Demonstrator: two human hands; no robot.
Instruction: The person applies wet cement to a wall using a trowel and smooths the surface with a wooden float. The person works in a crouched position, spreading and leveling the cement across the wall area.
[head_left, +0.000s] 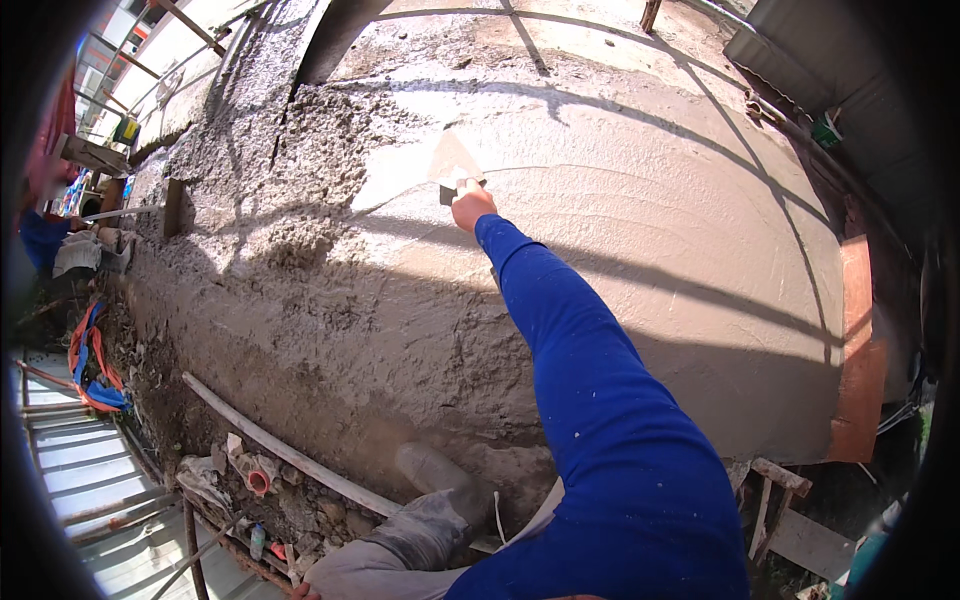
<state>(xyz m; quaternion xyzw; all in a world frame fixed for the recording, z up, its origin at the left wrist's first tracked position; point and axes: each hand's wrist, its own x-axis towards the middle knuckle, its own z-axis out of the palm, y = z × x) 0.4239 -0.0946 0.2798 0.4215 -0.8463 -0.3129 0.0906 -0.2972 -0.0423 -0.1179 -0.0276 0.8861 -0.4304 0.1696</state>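
Observation:
My right hand (472, 205), at the end of a blue sleeve, is closed round the handle of a pointed trowel (455, 155). The blade lies on or close above wet cement mortar (620, 220), its tip toward the far side. A small dark piece shows beside the grip; I cannot make out what it is. To the right, the mortar is smoothed with faint curved strokes; to the left it stays rough and lumpy (310, 150). A bit of skin at the lower edge looks like my left hand (304, 592), its fingers mostly cut off.
An orange-brown board (857, 350) edges the mortar on the right. A wooden pole (290, 450) slants across rubble beside my leg (400, 545). Corrugated metal sheets (90, 460) lie at lower left. Another person's blue sleeve (42, 238) shows at far left, near a long bar (120, 212).

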